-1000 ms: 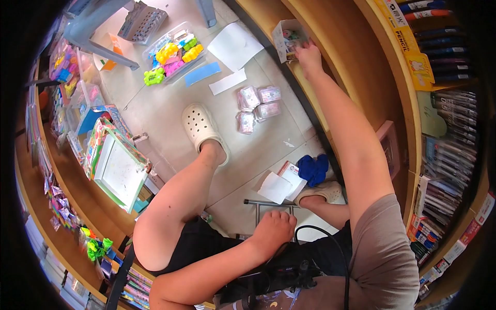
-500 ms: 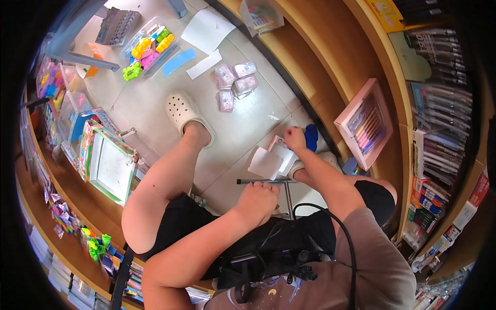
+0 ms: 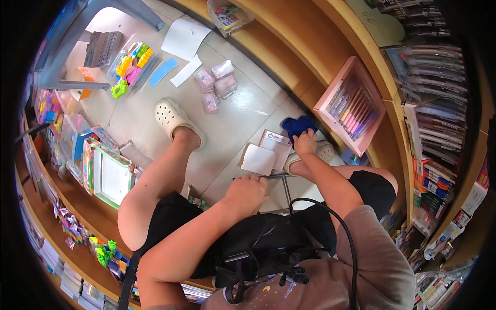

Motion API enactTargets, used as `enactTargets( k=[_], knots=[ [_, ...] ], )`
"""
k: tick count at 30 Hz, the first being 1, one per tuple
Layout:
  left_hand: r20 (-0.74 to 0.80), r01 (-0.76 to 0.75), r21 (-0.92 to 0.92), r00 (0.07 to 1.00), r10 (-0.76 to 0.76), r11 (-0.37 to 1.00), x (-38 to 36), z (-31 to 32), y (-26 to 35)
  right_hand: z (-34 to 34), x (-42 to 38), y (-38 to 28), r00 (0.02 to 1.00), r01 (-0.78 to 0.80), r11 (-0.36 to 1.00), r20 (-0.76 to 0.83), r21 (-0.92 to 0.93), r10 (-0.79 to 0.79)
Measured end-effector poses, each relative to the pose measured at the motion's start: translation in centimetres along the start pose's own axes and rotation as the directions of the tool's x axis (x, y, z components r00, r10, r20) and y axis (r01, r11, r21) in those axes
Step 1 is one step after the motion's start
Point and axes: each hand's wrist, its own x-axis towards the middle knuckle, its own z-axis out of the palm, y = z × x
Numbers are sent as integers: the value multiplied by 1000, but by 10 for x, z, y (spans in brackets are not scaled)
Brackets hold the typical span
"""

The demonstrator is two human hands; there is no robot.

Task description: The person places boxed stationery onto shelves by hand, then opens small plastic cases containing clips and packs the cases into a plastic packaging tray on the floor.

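Observation:
My right hand (image 3: 306,143) is on a dark blue cloth-like item (image 3: 298,125) on the floor, its fingers closed on the near edge. My left hand (image 3: 246,196) is curled at my lap, by a metal bar (image 3: 276,176); its fingertips and anything under them are hidden. Between the hands and to the left of the blue item lie a white box with red print (image 3: 277,144) and a blank white card (image 3: 258,159), which overlaps the box.
Small clear packs (image 3: 226,85), paper sheets (image 3: 186,39), a blue strip (image 3: 163,72) and a tub of colourful toys (image 3: 135,67) lie on the floor. A pink framed pen box (image 3: 351,106) leans on the right shelf (image 3: 305,57). A blue-grey stool (image 3: 77,86) stands upper left.
My right hand has opened out from a fist above the box and come down on the blue item, which now shows more fully. The view has shifted slightly. My left hand stays curled.

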Motion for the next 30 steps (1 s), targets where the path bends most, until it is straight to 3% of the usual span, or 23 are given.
enactTargets(
  k=[1, 2, 6, 10, 14, 17, 20, 23, 27, 30],
  knots=[
    [-5, -3, -2, 1000, 3, 1000, 1, 0, 0, -10, -6, -4, 995, -31, 999, -94, -20, 29],
    [-9, -4, -5, 1000, 4, 1000, 2, 1, 1, -22, -13, -7, 986, 63, 994, -146, -90, -76],
    [3, 10, 2, 1000, -10, 1000, 2, 6, 2, 22, 3, 6, 904, 282, 938, 272, 202, -330],
    [-10, 15, 16, 1000, -14, 1000, 3, 7, -2, 10, -13, -11, 828, 323, 946, 484, 1, -283],
    [-7, 32, -12, 999, -32, 999, 3, 2, -2, 22, -5, -6, 794, 456, 880, 506, -132, -336],
    [-6, 29, -16, 1000, -29, 999, 3, 4, -4, 41, 2, 8, 762, 627, 746, 374, -223, -529],
    [2, 26, -24, 1000, -26, 999, 4, 4, -1, 36, 3, 3, 649, 759, 576, 423, -305, -632],
    [-15, -1, -13, 1000, 1, 1000, 5, 3, 2, 5, -15, -10, 502, 864, 457, 279, -212, -819],
    [-51, -21, 11, 998, 22, 1000, 8, 5, 5, -40, -33, -50, 576, 729, 685, 549, -8, -606],
    [-9, -17, -3, 1000, 17, 1000, 9, 2, 8, -54, -38, -54, 523, 704, 711, 674, 3, -521]
  ],
)
